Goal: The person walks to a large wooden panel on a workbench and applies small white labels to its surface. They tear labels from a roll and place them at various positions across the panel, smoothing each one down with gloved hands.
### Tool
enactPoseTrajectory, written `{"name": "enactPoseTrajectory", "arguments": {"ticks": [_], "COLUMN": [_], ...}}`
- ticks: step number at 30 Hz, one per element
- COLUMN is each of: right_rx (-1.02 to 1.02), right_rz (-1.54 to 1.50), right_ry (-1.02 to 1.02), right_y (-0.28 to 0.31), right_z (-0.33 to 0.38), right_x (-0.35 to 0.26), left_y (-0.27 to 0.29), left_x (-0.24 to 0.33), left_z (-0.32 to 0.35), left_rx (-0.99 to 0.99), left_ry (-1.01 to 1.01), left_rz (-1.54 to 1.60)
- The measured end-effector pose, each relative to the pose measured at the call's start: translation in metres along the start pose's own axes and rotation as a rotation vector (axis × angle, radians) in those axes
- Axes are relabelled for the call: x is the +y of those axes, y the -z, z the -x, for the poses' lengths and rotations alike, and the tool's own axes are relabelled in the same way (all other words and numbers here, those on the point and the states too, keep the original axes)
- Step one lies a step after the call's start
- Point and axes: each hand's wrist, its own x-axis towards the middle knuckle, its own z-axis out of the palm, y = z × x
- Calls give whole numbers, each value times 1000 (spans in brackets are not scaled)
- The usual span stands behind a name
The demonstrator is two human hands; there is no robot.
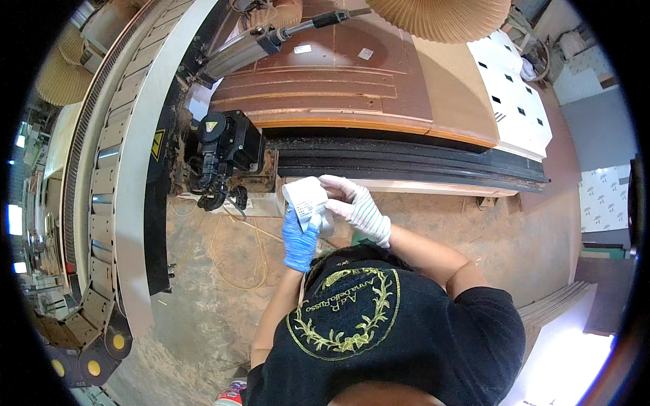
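Observation:
My left hand (300, 240), in a blue glove, grips a roll of white printed labels (307, 195) in front of my chest. The outer end of the strip stands up above the fingers with its print showing. From the right, my right hand (359, 211) in a white striped glove reaches the strip's edge. Its thumb and fingers are bent together at that edge, and the exact pinch is partly hidden. Beyond both hands lies the machine bed with a brown grooved panel (305, 91), on which two small white labels (302, 49) rest.
A black motor (230, 142) with cables juts out at the left of the bed. A long cable chain (103, 203) curves down the left side. A white board with dark square cutouts (518, 95) lies at the bed's right end. Stacked boards (558, 304) stand at right. A thin hose (261, 260) loops on the floor.

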Motion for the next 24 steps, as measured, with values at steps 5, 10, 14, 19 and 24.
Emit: {"name": "enactPoseTrajectory", "arguments": {"ticks": [5,10,14,19,24], "right_rx": [66,-25,-205,-398,-542], "right_rz": [142,219,128,205,224], "right_ry": [-27,-39,-44,-130,-104], "right_y": [-4,1,-3,-43,-113], "right_z": [-9,-17,-21,-10,9], "right_x": [-8,-16,-9,5,34], "left_y": [0,-9,-9,16,62], "left_x": [1,2,3,19,25], "left_z": [-3,7,28,79,136], "left_rx": [-20,100,253,442,612], "left_ry": [1,43,129,21,53], "left_rz": [-40,-4,-44,-143,-188]}}
